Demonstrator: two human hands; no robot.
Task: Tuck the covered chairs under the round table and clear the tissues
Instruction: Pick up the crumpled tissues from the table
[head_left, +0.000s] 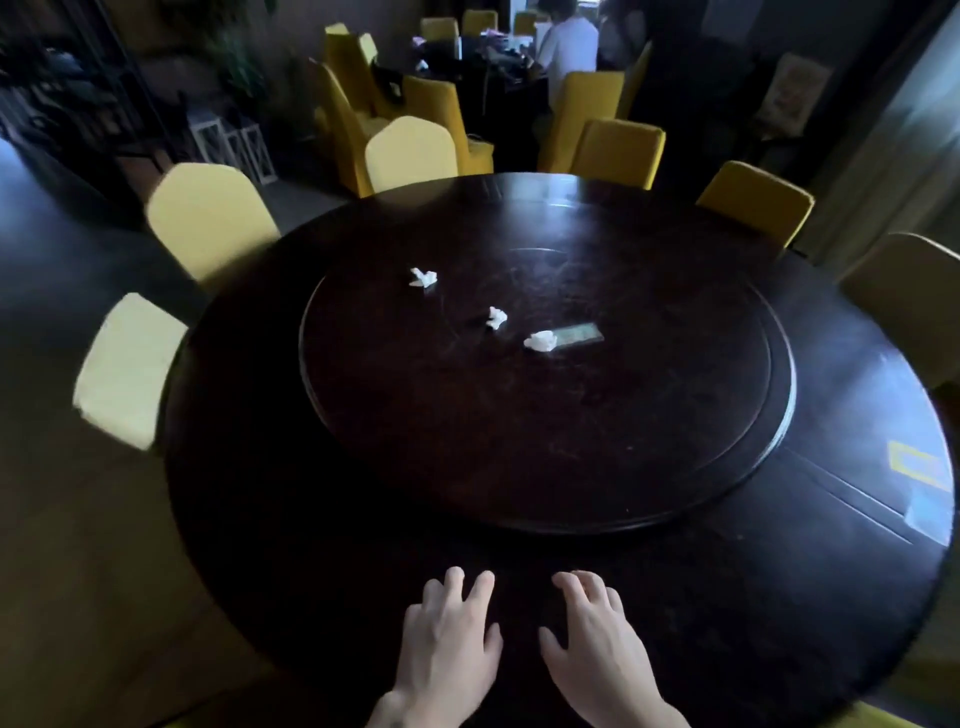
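Your hands: left hand (447, 631) and right hand (597, 631) flat over the near worktop (311, 545), fingers spread, holding nothing.
Tissues (540, 341): three crumpled wads mid-turntable (519, 441), probably feather-light; pinch gently.
Chairs (210, 226): tucked around the rim; push the backs.

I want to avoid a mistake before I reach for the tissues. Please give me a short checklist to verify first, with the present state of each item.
1. Left hand free: ok, fingers relaxed, holds nothing.
2. Right hand free: ok, fingers relaxed, holds nothing.
3. Tissues located: ok, three crumpled ones on the turntable: far tissue, middle tissue, near tissue.
4. Tissues lie free: ok for the first two; the near tissue touches a flat card, take care not to drag it.
5. Reach from here: cannot tell; the tissues lie beyond the table's middle, far from both hands.
6. Chairs tucked: cannot tell; the table hides their seats.
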